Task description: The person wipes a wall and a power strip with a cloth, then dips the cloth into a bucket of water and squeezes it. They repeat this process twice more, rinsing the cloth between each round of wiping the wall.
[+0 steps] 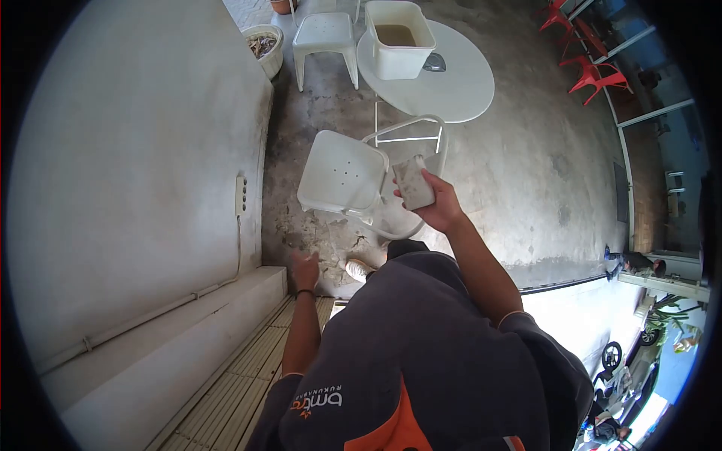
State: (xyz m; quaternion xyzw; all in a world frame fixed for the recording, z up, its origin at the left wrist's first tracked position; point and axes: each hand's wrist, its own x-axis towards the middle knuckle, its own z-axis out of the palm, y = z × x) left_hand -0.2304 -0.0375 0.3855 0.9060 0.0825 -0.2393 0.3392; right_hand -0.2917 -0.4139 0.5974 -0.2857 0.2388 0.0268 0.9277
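Note:
My right hand (441, 204) grips a greyish-white, smudged rectangular sponge (413, 183), fingers wrapped round its side. The sponge is held above the round back frame of a white metal chair (344, 171), whose seat has small holes. To the left, my left hand (306, 270) hangs low near the wall ledge, apart from the chair, its fingers smeared by motion. Beyond the chair, a white tub (401, 45) with murky brown liquid stands on a round white table (465, 83). Beside the tub lies a small dark grey item (434, 62).
A second white chair (325, 41) and a planter (265, 49) stand at the back left. A white wall (150, 150) with a power socket (241, 195) rises on my left. Red chairs (594, 77) line the far right. Slatted boards (233, 383) lie below my left arm.

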